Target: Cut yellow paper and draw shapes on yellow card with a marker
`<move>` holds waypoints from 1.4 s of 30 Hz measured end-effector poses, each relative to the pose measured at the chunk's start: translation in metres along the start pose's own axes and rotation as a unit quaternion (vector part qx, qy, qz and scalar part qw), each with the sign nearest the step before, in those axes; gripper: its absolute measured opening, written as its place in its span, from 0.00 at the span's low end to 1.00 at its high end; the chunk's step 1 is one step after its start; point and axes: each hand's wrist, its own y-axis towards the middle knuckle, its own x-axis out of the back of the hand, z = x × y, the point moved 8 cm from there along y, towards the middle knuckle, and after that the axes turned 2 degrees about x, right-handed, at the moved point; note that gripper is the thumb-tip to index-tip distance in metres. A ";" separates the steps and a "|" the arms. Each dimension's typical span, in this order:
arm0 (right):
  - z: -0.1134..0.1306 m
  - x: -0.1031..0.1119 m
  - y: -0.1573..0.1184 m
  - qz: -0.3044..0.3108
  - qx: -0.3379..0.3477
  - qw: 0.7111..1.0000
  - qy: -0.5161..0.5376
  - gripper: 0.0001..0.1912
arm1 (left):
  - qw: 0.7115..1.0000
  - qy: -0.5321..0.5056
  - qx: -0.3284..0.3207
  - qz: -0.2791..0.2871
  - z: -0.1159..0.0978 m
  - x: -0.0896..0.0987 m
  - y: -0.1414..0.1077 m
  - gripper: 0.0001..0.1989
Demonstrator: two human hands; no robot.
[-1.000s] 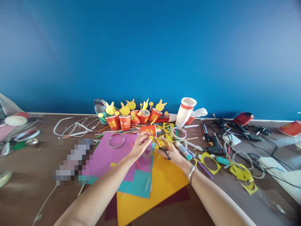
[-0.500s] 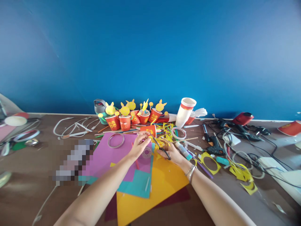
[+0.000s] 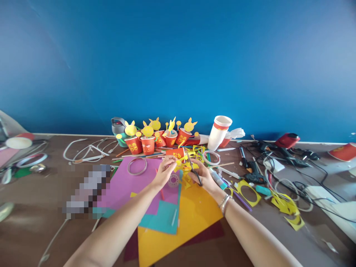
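My left hand (image 3: pixel 164 171) is closed in a pinch on a small piece of yellow paper (image 3: pixel 183 158). Facing it, my right hand (image 3: pixel 204 177) grips a pair of dark-handled scissors (image 3: pixel 196 175), the blades pointing up and away from me beside the yellow piece. Below both hands lie a purple sheet (image 3: pixel 130 185), a teal sheet (image 3: pixel 160 220) and an orange-yellow sheet (image 3: pixel 191 215). A tape roll (image 3: pixel 173 180) rests between my wrists. Just past my fingers, a red paper cup (image 3: pixel 175 152) lies on its side among yellow scraps.
Several red cups (image 3: pixel 148 145) with yellow paper figures stand along the blue wall. A stack of white cups (image 3: pixel 219 132) leans to their right. Glue guns (image 3: pixel 255 172), cables and yellow offcuts (image 3: pixel 249 193) spread over the right side. White cables (image 3: pixel 89 152) lie at the left.
The scissors have turned more upright and shifted slightly right, away from my left fingers. The yellow piece now shows between my hands.
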 end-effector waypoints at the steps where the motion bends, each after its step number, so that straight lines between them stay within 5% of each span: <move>1: 0.003 0.002 0.000 -0.019 0.020 1.000 0.006 0.37 | 1.000 0.002 -0.001 0.000 0.000 -0.001 0.000 0.13; 6: 0.015 0.015 -0.004 -0.119 0.107 0.987 0.008 0.30 | 1.000 0.016 0.000 0.010 -0.001 -0.005 -0.001 0.13; 16: 0.023 -0.003 -0.011 -0.114 0.118 0.986 -0.035 0.22 | 0.994 0.053 -0.025 0.095 -0.013 -0.029 -0.013 0.11; 20: 0.024 -0.004 -0.011 -0.119 0.112 0.986 -0.027 0.22 | 0.996 0.051 -0.008 0.079 -0.007 -0.029 -0.013 0.06; 29: 0.005 -0.009 -0.006 -0.035 0.066 0.997 -0.036 0.18 | 0.994 -0.080 0.074 0.006 0.005 -0.015 -0.008 0.12; 34: -0.003 -0.024 -0.008 0.050 0.008 0.998 -0.025 0.20 | 0.977 -0.169 0.128 0.005 0.016 -0.015 -0.008 0.14; 42: -0.004 -0.027 -0.010 0.067 -0.039 0.997 -0.015 0.23 | 0.958 -0.235 0.161 0.018 0.017 -0.019 -0.010 0.14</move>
